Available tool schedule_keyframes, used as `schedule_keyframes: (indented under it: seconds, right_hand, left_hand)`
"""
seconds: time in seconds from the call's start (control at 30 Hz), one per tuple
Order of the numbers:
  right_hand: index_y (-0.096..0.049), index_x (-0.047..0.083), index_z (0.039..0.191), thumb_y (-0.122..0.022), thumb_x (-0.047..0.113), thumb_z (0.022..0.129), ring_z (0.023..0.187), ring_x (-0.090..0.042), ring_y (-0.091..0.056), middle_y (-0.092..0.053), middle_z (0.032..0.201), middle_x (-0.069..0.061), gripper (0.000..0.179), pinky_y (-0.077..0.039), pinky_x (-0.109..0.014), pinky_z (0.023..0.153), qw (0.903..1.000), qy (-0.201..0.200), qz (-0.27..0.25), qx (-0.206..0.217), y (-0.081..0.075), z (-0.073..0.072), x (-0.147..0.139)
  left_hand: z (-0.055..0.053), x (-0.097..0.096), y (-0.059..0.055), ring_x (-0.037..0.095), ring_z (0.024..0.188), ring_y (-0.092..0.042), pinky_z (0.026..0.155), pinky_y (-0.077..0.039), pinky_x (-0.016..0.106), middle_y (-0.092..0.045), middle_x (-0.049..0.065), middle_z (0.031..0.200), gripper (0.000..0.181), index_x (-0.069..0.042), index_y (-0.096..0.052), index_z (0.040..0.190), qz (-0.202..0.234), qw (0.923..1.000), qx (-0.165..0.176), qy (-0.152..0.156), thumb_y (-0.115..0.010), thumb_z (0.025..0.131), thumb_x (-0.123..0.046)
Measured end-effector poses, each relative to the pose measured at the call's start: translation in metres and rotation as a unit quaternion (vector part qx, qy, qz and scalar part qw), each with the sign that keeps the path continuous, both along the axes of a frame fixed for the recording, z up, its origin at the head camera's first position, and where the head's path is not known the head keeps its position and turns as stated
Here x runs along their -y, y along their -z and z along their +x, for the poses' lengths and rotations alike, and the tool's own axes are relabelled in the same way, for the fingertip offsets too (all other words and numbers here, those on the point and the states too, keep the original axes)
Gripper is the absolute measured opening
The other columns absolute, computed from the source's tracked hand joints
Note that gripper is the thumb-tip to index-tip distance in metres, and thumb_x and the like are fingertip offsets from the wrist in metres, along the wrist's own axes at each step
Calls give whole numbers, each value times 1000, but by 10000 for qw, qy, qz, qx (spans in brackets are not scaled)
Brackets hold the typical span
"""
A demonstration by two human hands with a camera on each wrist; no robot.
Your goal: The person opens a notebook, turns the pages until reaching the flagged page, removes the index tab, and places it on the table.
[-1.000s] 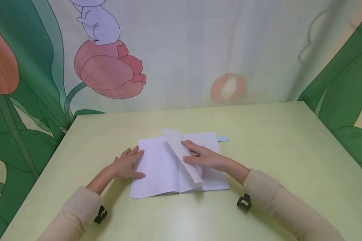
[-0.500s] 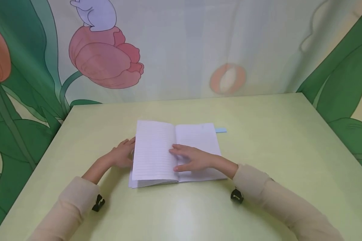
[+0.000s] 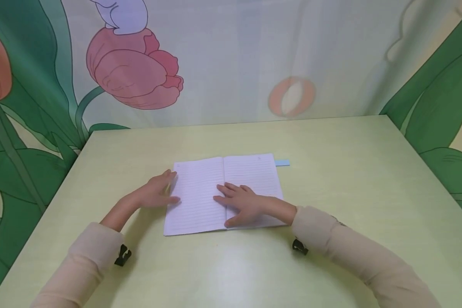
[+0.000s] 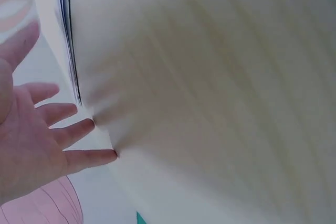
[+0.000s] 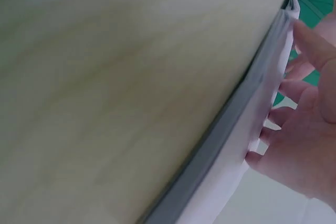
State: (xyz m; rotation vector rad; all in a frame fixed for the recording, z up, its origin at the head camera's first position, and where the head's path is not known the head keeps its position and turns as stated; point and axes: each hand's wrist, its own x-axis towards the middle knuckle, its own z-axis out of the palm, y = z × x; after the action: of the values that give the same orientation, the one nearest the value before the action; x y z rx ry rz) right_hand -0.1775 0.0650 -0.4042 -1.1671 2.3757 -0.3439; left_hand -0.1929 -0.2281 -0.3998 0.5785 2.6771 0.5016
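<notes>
An open notebook (image 3: 200, 184) with lined white pages lies flat on the table, its fold running down the middle. My left hand (image 3: 155, 191) is at the notebook's left edge, fingers spread and thumb over the page margin. In the left wrist view the fingers of the left hand (image 4: 42, 129) reach straight toward the tabletop beside the page edges. My right hand (image 3: 244, 203) rests on the right page near the fold, fingers spread. From the right wrist view, the fingertips of the right hand (image 5: 299, 124) touch the page, and the notebook's stacked edge (image 5: 210, 150) shows side-on.
A light blue strip (image 3: 282, 163) sticks out past the notebook's upper right edge. The pale yellow-green table (image 3: 231, 265) extends around the notebook. Behind it hangs a curtain (image 3: 215, 64) printed with flowers. Black clips (image 3: 123, 255) sit at both sleeve cuffs.
The right hand has turned pages over to the left, and they now lie flat. The left hand moved off the edge, then back onto the left margin. The head view has tilted slightly downward.
</notes>
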Motion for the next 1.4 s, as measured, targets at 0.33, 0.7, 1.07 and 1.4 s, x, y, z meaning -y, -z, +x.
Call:
schedule_keyframes:
  seconds: [0.33,0.7,1.07,1.4]
  right_hand:
    - [-19,15,146,-54,43,88,137,-26,5,1,152,-9,74,-4,-52,106,9996,-67,199,-163,-5,0,3]
    - [-25,11,145,-55,38,89,137,-29,1,-8,151,-13,69,-9,-55,105,9993,211,-193,-229,-5,-16,-20]
    - [-21,5,144,-59,42,85,136,-36,-2,-8,150,-19,79,-9,-61,101,9938,1015,-12,-445,-1,-36,-58]
    - [-11,1,145,-62,47,81,136,-36,2,-2,150,-20,94,-7,-64,99,9831,1797,178,-292,3,-60,-93]
  left_hand:
    - [5,-10,-6,51,129,-9,97,-19,64,-9,29,146,97,2,-21,143,-943,9954,186,-43,-71,74,-46]
    - [3,-8,-1,50,130,-8,92,-18,69,-8,27,147,99,-2,-21,144,-934,9954,165,-151,-70,73,-50]
    - [6,-8,-1,49,130,-8,90,-17,71,-8,26,147,98,-3,-21,144,-967,9950,154,-191,-70,73,-50]
    - [7,-8,4,49,130,-7,91,-15,71,-7,25,148,98,-3,-21,144,-935,9953,187,-192,-70,73,-49]
